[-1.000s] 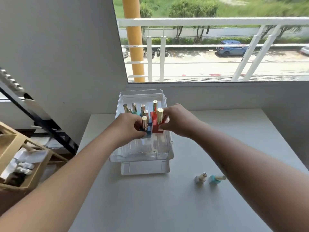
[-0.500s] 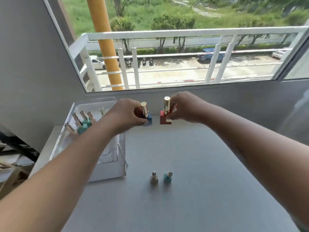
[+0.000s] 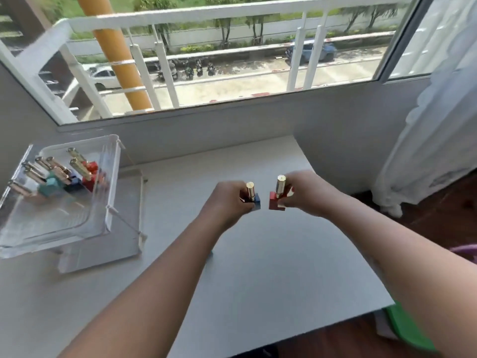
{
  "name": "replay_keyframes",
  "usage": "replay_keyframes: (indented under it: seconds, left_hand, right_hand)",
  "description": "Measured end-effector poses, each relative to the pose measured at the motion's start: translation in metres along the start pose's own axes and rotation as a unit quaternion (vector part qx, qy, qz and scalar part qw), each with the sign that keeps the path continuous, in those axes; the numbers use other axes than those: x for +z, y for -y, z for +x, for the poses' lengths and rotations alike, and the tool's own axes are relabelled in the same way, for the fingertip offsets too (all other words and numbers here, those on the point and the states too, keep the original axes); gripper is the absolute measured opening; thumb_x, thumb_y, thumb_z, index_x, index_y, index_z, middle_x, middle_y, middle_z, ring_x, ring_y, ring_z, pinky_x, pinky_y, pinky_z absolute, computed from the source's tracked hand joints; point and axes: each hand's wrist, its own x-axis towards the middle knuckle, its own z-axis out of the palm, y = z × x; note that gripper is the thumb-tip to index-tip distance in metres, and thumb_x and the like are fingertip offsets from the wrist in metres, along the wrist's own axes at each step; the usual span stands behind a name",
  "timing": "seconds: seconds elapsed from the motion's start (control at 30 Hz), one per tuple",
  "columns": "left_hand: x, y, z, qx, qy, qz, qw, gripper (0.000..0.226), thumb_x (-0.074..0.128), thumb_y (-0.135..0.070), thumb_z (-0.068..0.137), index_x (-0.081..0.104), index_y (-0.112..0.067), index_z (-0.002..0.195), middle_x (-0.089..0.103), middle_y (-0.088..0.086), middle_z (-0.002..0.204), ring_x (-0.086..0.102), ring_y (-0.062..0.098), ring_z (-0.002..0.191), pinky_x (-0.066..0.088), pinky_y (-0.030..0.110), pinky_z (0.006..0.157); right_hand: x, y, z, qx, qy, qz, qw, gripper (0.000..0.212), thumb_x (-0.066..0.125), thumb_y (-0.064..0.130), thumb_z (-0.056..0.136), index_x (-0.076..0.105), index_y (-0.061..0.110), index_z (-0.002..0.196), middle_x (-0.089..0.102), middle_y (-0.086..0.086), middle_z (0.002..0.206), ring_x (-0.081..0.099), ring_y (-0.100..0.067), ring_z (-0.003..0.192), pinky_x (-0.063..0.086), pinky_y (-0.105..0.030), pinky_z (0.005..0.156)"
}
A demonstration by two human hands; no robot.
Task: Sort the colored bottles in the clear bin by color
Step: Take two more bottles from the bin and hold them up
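My left hand [image 3: 229, 202] grips a blue bottle [image 3: 255, 201] with a gold cap, held upright above the middle of the white table [image 3: 258, 280]. Just to its right, my right hand [image 3: 302, 193] pinches a red bottle [image 3: 275, 202] with a gold cap, also upright. The two bottles are a small gap apart. At the far left stands the clear bin [image 3: 111, 192], holding several gold-capped bottles in teal, blue and red. My left forearm hides the two small bottles seen earlier on the table, save for a teal sliver at its edge.
The bin sits on a clear lid or tray [image 3: 129, 244]. A grey wall and a window run behind the table. A white curtain [image 3: 433, 140] hangs at the right. The table's right edge drops to a wooden floor with a green object [image 3: 405, 329].
Both hands lifted a blue and a red bottle out of the bin and carried them right, over the table. The view swung right, so the bin now sits at far left.
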Motion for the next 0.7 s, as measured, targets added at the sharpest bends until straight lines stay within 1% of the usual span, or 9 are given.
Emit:
replay_keyframes:
  seconds: [0.1, 0.13, 0.23, 0.37, 0.47, 0.53, 0.6, 0.67, 0.7]
  left_hand:
    - [0.037, 0.021, -0.008, -0.041, 0.023, -0.039, 0.998, 0.008, 0.070, -0.015, 0.078, 0.067, -0.012, 0.085, 0.067, 0.003, 0.090, 0.064, 0.022, 0.082, 0.046, 0.027, 0.061]
    - [0.048, 0.027, -0.010, -0.052, 0.031, -0.044, 0.997, 0.008, 0.070, -0.015, 0.079, 0.067, -0.012, 0.086, 0.067, 0.003, 0.091, 0.064, 0.022, 0.082, 0.045, 0.028, 0.061]
    - [0.074, 0.043, -0.014, -0.072, 0.042, -0.052, 0.995, 0.007, 0.071, -0.016, 0.079, 0.065, -0.018, 0.079, 0.064, -0.002, 0.084, 0.059, 0.016, 0.073, 0.040, 0.023, 0.055]
    - [0.100, 0.059, -0.019, -0.067, 0.052, -0.038, 0.996, 0.021, 0.073, -0.015, 0.078, 0.058, -0.027, 0.069, 0.060, -0.007, 0.079, 0.059, 0.014, 0.073, 0.039, 0.017, 0.057]
    - [0.110, 0.068, -0.023, -0.072, 0.058, -0.031, 0.995, 0.031, 0.072, -0.017, 0.078, 0.051, -0.033, 0.061, 0.056, -0.015, 0.073, 0.056, 0.005, 0.068, 0.036, 0.015, 0.054]
    - [0.115, 0.072, -0.024, -0.078, 0.064, -0.022, 0.995, 0.028, 0.070, -0.015, 0.077, 0.052, -0.032, 0.064, 0.055, -0.015, 0.074, 0.056, 0.008, 0.070, 0.034, 0.016, 0.054]
    - [0.119, 0.076, -0.024, -0.079, 0.068, -0.023, 0.994, 0.021, 0.070, -0.014, 0.077, 0.055, -0.028, 0.070, 0.056, -0.010, 0.080, 0.059, 0.015, 0.076, 0.038, 0.018, 0.057]
    - [0.120, 0.077, -0.023, -0.076, 0.074, -0.024, 0.994, 0.014, 0.070, -0.014, 0.078, 0.061, -0.024, 0.077, 0.059, -0.004, 0.090, 0.062, 0.019, 0.082, 0.047, 0.024, 0.067]
    - [0.120, 0.078, -0.023, -0.072, 0.078, -0.015, 0.994, 0.010, 0.070, -0.015, 0.079, 0.064, -0.020, 0.086, 0.061, -0.001, 0.097, 0.062, 0.021, 0.085, 0.049, 0.029, 0.073]
  right_hand:
    - [0.037, -0.024, -0.005, 0.029, 0.018, 0.024, 0.999, 0.009, 0.066, 0.018, 0.078, 0.063, 0.012, 0.084, 0.064, -0.004, 0.091, 0.062, -0.026, 0.084, 0.052, -0.042, 0.072]
    - [0.048, -0.030, -0.007, 0.037, 0.022, 0.031, 0.999, 0.010, 0.066, 0.019, 0.078, 0.064, 0.012, 0.085, 0.065, -0.004, 0.092, 0.062, -0.026, 0.084, 0.052, -0.042, 0.072]
    - [0.077, -0.042, -0.011, 0.064, 0.031, 0.064, 0.995, 0.014, 0.067, 0.023, 0.078, 0.064, 0.011, 0.084, 0.065, -0.004, 0.093, 0.062, -0.025, 0.085, 0.052, -0.040, 0.071]
    - [0.105, -0.050, -0.015, 0.080, 0.033, 0.084, 0.993, 0.021, 0.068, 0.032, 0.079, 0.063, 0.011, 0.080, 0.063, -0.003, 0.090, 0.060, -0.024, 0.085, 0.051, -0.039, 0.070]
    - [0.121, -0.053, -0.017, 0.083, 0.022, 0.098, 0.991, 0.019, 0.069, 0.032, 0.080, 0.061, 0.015, 0.078, 0.061, 0.000, 0.089, 0.057, -0.021, 0.082, 0.047, -0.035, 0.066]
    - [0.128, -0.053, -0.017, 0.087, 0.020, 0.099, 0.991, 0.018, 0.068, 0.031, 0.081, 0.061, 0.015, 0.079, 0.060, 0.001, 0.089, 0.056, -0.020, 0.082, 0.046, -0.035, 0.066]
    - [0.134, -0.052, -0.018, 0.090, 0.023, 0.086, 0.992, 0.021, 0.066, 0.033, 0.083, 0.061, 0.013, 0.083, 0.060, -0.001, 0.090, 0.057, -0.022, 0.084, 0.049, -0.038, 0.069]
    - [0.139, -0.051, -0.019, 0.093, 0.021, 0.077, 0.992, 0.020, 0.064, 0.032, 0.084, 0.060, 0.013, 0.086, 0.059, -0.001, 0.092, 0.057, -0.023, 0.087, 0.049, -0.039, 0.070]
    - [0.140, -0.052, -0.019, 0.095, 0.021, 0.076, 0.992, 0.018, 0.064, 0.030, 0.084, 0.060, 0.013, 0.087, 0.059, -0.001, 0.094, 0.057, -0.023, 0.089, 0.049, -0.039, 0.071]
